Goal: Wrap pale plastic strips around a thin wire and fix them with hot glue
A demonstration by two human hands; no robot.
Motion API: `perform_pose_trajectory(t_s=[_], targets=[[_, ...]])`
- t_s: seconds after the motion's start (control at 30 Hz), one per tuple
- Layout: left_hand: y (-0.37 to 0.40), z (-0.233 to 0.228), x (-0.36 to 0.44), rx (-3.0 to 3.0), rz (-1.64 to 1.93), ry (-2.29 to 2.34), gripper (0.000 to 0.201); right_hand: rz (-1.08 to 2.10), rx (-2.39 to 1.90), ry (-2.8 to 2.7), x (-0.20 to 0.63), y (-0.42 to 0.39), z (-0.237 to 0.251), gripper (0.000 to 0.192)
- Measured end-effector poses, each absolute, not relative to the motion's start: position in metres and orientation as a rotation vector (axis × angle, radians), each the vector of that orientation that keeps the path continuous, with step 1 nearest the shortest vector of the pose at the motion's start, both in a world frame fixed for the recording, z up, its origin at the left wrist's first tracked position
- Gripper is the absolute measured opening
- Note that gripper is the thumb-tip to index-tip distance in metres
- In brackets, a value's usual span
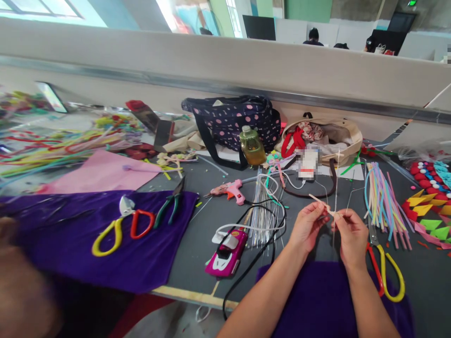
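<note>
Between my two hands is a short, pale pink pipe cleaner [320, 201], bent near the fingertips. My left hand [309, 226] pinches it from the left, thumb and fingers pressed together. From the other side my right hand [352, 234] closes on its right end. A thin, straight wire [337, 180] stands upright where the fingertips meet; which fingers grip it I cannot tell. Both hands are above a purple cloth [317, 295] at the table's front edge. Scissors with red and yellow handles [392, 277] lie just right of my right forearm.
A bundle of pastel pipe cleaners [385, 202] lies to the right, loose wires [260, 225] to the left. Nearby are a pink glue gun [229, 190], a magenta device [229, 256] with cables, and a bottle [252, 148]. A blurred co-worker's arm [24, 281] is at far left.
</note>
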State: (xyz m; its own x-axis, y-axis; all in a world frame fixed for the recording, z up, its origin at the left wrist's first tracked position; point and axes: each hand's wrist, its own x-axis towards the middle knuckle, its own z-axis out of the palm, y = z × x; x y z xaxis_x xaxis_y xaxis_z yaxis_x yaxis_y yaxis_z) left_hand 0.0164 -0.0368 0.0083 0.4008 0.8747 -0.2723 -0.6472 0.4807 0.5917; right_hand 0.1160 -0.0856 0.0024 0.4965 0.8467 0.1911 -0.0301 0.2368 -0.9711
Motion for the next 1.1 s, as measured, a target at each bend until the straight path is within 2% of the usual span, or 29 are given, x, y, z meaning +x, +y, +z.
perform_pose_trajectory(t_s=[0.2,0.5,0.87,1.1], targets=[[-0.0377,0.0116,0.0179,0.717,1.228,0.826,0.024,0.065,-1.368,-1.306,0.123,-0.0903,0.0063,0.006],[-0.0388,0.0116,0.0189,0.949,1.278,0.945,0.021,-0.465,-1.403,-1.741,0.1196,-0.0948,0.0021,0.015],[-0.0361,0.0089,0.0154,1.134,1.311,1.0,0.013,-0.397,-1.386,-1.75,0.1191,-0.0938,-0.0011,0.015],[-0.0351,0.0094,0.0156,0.982,1.25,0.936,0.009,-0.062,-1.34,-1.526,0.1136,-0.0934,0.0057,0.01]])
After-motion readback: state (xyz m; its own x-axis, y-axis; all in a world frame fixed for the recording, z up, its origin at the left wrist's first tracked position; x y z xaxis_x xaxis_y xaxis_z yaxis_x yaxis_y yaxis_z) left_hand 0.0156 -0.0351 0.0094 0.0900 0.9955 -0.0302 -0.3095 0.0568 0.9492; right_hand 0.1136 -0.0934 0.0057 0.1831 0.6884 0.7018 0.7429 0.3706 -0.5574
